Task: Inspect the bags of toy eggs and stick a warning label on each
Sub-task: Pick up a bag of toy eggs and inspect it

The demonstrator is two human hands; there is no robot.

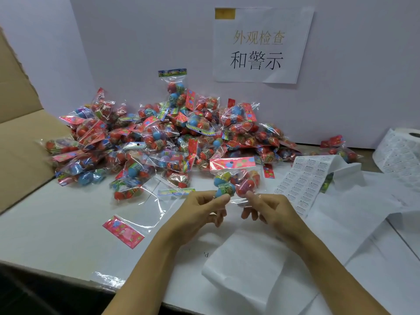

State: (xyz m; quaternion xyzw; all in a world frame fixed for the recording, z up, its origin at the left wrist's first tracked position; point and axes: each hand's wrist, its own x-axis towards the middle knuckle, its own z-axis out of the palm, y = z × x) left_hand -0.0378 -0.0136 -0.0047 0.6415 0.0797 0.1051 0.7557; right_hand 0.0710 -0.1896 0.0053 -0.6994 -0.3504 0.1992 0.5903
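Note:
I hold one clear bag of toy eggs upright over the table's middle, its pink header card on top. My left hand pinches its lower left corner and my right hand pinches its lower right corner. Behind it a big pile of like bags lies against the white wall. A strip of warning labels lies just right of the held bag, running from a label roll at the far right.
An empty clear bag with a pink header lies flat at front left. A cardboard box flap stands at the left. Loose white backing paper curls under my forearms. A paper sign hangs on the wall.

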